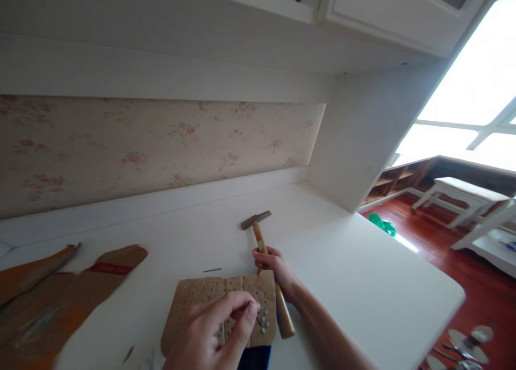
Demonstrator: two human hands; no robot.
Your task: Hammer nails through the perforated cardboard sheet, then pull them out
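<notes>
My right hand (pixel 273 267) is wrapped round the wooden handle of a small hammer (pixel 262 236), whose metal head points up and away over the white desk (pixel 363 284). A folded piece of brown cardboard (pixel 201 295) full of small holes lies in front of me, with several nail heads (pixel 264 320) sticking out near its right edge. My left hand (pixel 213 332) hovers over the cardboard with thumb and fingers pinched together right beside the nails; what it pinches is too small to make out. One loose nail (pixel 212 270) lies on the desk behind the cardboard.
Torn brown cardboard pieces (pixel 60 300) lie at the desk's left. A floral wall panel (pixel 161 150) and white cabinets stand behind and above. To the right, a red wooden floor holds a white stool (pixel 463 198), a green bag (pixel 382 225) and shiny discs (pixel 467 343).
</notes>
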